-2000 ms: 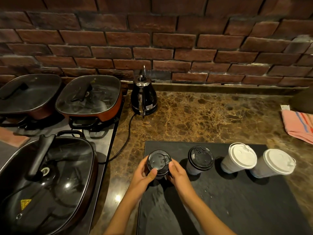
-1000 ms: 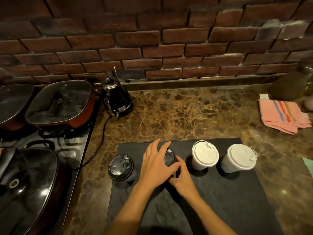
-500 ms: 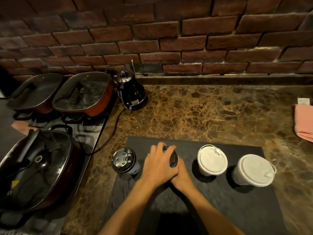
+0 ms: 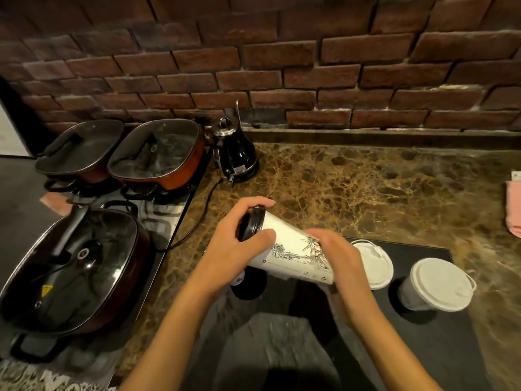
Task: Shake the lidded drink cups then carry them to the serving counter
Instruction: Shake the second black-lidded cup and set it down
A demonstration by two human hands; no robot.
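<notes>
A white paper cup with a black lid [image 4: 287, 249] lies tipped on its side in the air above the dark slate board [image 4: 439, 342], lid pointing left. My left hand [image 4: 236, 246] is wrapped over the lid end and my right hand [image 4: 341, 258] grips the bottom end. Two cups with white lids stand upright on the board to the right, one [image 4: 373, 263] partly behind my right hand, the other [image 4: 438, 285] further right. Another cup [image 4: 239, 280] is almost hidden under my left hand.
A black electric kettle [image 4: 235, 153] with its cord stands at the back of the marble counter [image 4: 366, 187]. Three lidded pans [image 4: 73, 263] sit on the stove at left. A pink cloth [image 4: 513, 210] lies at the right edge. A brick wall closes the back.
Both hands closed on the second black-lidded cup, lifted it off the board and tipped it sideways. The first black-lidded cup now stands under my left hand.
</notes>
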